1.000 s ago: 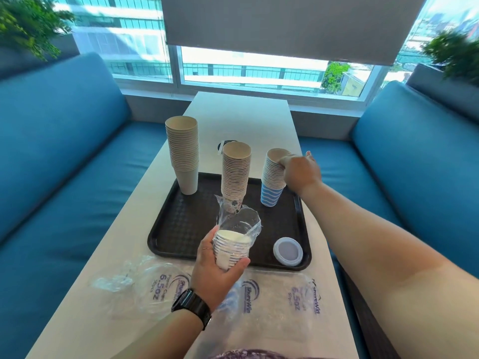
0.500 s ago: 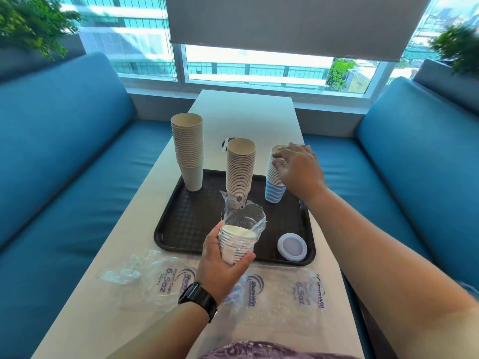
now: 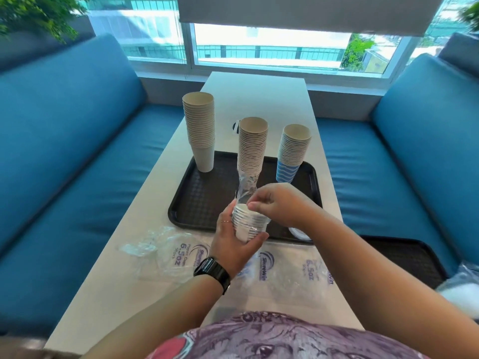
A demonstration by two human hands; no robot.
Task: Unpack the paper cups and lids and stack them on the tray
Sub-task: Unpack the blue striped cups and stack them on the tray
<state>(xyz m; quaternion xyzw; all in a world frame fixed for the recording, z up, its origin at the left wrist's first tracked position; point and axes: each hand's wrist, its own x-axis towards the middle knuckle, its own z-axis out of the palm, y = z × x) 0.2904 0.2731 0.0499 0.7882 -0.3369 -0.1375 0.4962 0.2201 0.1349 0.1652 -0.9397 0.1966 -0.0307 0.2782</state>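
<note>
The left hand (image 3: 234, 244) is gripping a short stack of paper cups (image 3: 247, 224) wrapped in a clear plastic sleeve (image 3: 245, 187). The right hand (image 3: 274, 203) is pinching that sleeve at the stack's rim, above the black tray (image 3: 204, 200).

1. Black tray (image 3: 207, 193), with a fine woven texture.
2. Two beige cup stacks (image 3: 199, 133) (image 3: 252, 146); the third stack (image 3: 294, 151) ends in a blue-and-white wavy-striped cup.
3. White cups (image 3: 246, 224) in clear plastic.
4. Clear bags (image 3: 285, 268), purple print.
5. Blue sofas (image 3: 64, 130).
6. White table (image 3: 254, 97).
7. Black watch (image 3: 213, 273).
</note>
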